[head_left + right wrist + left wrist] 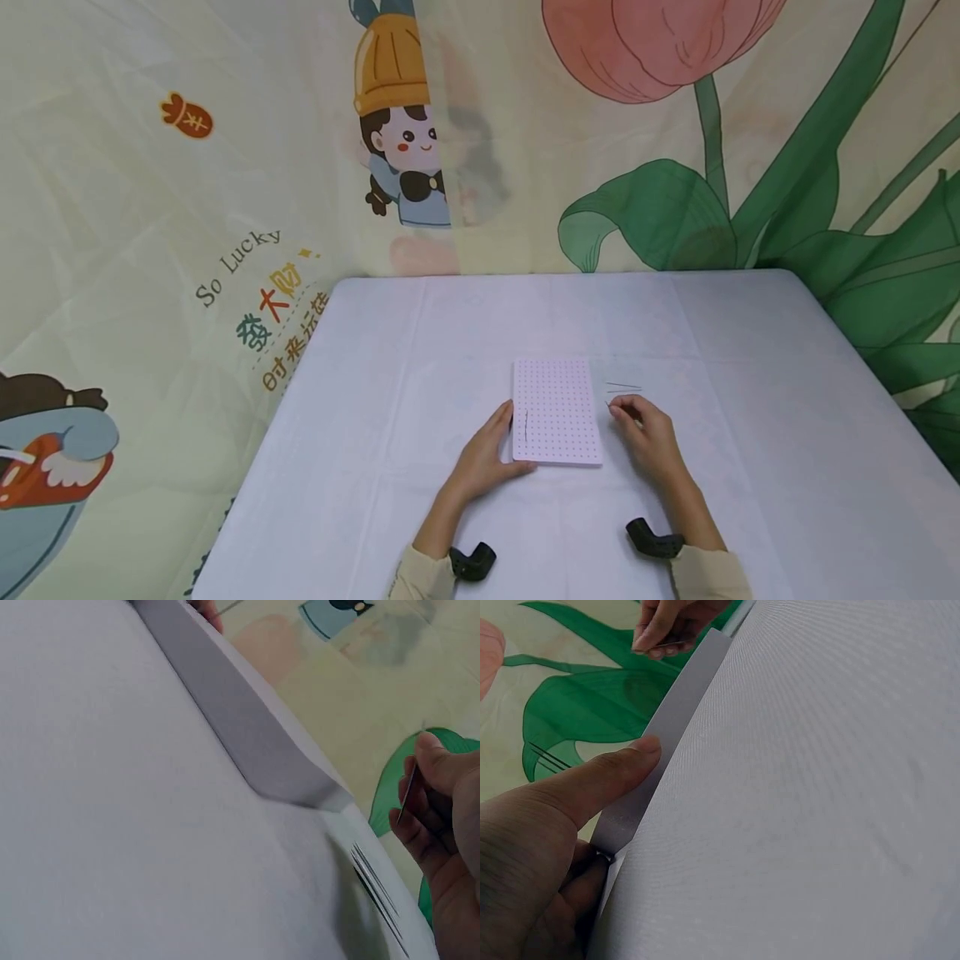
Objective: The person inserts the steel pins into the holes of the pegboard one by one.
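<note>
A pale lilac pegboard with rows of small holes lies on the white table. My left hand grips its near left corner, thumb on the front side and fingers along the left side. A thin dark upright line shows at the board's left part. To the right of the board, my right hand pinches a thin needle-like metal rod between thumb and fingers, above the table. Beyond that hand, a few similar thin rods lie side by side on the table.
The white-covered table reaches back to a printed cloth backdrop with a flower and cartoon figures. A black wrist device sits at the left sleeve, another wrist device at the right.
</note>
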Demonstrator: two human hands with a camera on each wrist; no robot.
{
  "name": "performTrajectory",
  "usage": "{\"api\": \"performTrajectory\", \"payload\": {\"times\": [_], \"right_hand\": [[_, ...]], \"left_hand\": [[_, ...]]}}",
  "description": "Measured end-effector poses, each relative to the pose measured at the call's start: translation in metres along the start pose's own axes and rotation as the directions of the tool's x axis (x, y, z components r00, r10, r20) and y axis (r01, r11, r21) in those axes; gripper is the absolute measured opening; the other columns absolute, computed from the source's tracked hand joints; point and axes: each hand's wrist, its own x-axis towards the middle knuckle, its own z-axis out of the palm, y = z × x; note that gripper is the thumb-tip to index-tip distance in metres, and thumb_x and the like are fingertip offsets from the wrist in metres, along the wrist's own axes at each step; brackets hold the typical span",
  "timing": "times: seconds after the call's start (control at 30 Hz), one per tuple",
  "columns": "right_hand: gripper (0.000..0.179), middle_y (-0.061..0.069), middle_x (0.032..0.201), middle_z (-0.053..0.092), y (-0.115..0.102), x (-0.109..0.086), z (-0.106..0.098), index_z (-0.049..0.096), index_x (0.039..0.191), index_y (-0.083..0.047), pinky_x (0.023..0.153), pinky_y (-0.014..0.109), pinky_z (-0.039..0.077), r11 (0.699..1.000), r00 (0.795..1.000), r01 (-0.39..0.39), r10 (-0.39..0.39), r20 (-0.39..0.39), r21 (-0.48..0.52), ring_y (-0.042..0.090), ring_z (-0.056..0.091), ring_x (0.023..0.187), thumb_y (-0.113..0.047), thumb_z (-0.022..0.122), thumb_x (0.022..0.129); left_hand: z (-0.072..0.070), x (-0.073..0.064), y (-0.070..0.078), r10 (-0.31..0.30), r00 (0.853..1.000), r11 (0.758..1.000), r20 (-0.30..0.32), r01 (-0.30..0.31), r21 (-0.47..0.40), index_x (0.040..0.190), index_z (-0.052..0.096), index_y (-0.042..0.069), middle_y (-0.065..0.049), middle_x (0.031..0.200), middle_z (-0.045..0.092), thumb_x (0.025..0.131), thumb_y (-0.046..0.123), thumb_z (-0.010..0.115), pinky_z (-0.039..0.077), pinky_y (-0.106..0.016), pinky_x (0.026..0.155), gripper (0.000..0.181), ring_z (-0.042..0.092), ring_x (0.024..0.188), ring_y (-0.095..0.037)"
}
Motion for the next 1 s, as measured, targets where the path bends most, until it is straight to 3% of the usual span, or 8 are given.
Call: {"api": "performTrajectory", "payload": {"times": [0.23,0.4,0.57,0.8,1.0], "right_hand": [[0.013,0.009,0.081,0.061,-0.027,0.006,0.031,0.059,0.094,0.001,0.063,0.018,0.051,0.959,0.997,-0.068,0.074,-0.01,0.275,0.016,0.059,0.072,-0.011,0.059,0.09],[0.01,0.014,0.081,0.064,-0.039,0.012,0.054,0.059,0.092,0.004,0.064,0.024,0.055,0.92,1.0,-0.008,0.014,-0.013,0.391,0.018,0.063,0.072,-0.004,0.061,0.087],[0.01,0.018,0.084,0.064,-0.051,0.014,0.072,0.058,0.093,0.008,0.065,0.023,0.055,0.922,0.998,0.051,-0.06,0.012,0.385,0.028,0.065,0.075,0.006,0.061,0.084],[0.01,0.02,0.084,0.064,-0.081,0.015,0.078,0.057,0.09,0.012,0.067,0.024,0.055,0.926,0.992,0.093,-0.117,0.045,0.367,0.034,0.065,0.077,0.011,0.062,0.081],[0.013,0.016,0.082,0.064,-0.067,0.016,0.09,0.058,0.088,0.007,0.065,0.029,0.056,0.938,0.974,0.21,-0.226,0.027,0.274,0.03,0.064,0.076,0.012,0.066,0.078]], "left_hand": [[-0.002,0.0,0.001,-0.007,1.0,1.0,0.005,0.007,-0.007,0.147,0.02,0.005,-0.007,0.151,0.022,0.072,0.048,0.074,0.026,-0.038,0.108,0.102,0.024,0.136,-0.022],[-0.002,0.0,-0.001,-0.001,1.0,1.0,0.002,0.001,-0.002,0.147,0.019,0.005,-0.006,0.151,0.022,0.073,0.049,0.073,0.027,-0.038,0.108,0.102,0.025,0.135,-0.023],[-0.002,0.0,-0.002,0.024,1.0,1.0,-0.01,-0.024,0.01,0.146,0.02,0.004,-0.007,0.151,0.024,0.073,0.049,0.073,0.028,-0.039,0.107,0.101,0.027,0.134,-0.023],[-0.003,0.0,-0.003,0.044,0.999,0.999,-0.014,-0.044,0.013,0.146,0.022,0.003,-0.007,0.151,0.024,0.073,0.049,0.073,0.03,-0.04,0.106,0.1,0.028,0.134,-0.024],[-0.002,-0.001,-0.003,0.032,0.999,0.999,-0.006,-0.032,-0.011,0.146,0.022,0.003,-0.007,0.151,0.023,0.073,0.049,0.072,0.03,-0.04,0.106,0.1,0.027,0.134,-0.023]]}}
